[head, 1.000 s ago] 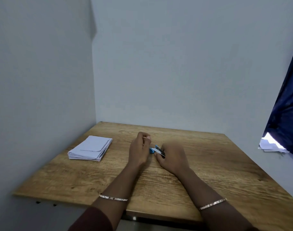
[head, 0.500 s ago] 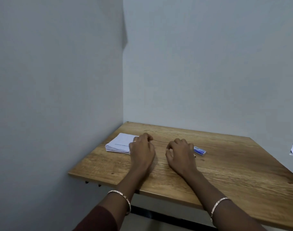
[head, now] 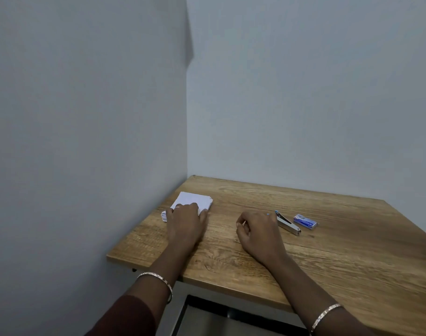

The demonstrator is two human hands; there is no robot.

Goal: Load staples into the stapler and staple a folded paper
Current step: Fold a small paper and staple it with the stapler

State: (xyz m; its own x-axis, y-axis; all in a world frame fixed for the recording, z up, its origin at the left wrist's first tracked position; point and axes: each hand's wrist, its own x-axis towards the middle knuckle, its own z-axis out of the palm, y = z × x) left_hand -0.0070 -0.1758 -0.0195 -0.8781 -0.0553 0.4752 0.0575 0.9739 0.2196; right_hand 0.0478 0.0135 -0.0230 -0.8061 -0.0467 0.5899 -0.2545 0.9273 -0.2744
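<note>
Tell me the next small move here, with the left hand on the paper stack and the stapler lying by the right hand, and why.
Probably pinch one folded sheet off the paper stack with the left hand and draw it toward the centre. That hand already rests on the stack, while the stapler lies free on the table beside the empty right hand.

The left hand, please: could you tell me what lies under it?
The left hand rests on a stack of folded white paper on the table. The stack's near part is covered by the hand.
</note>
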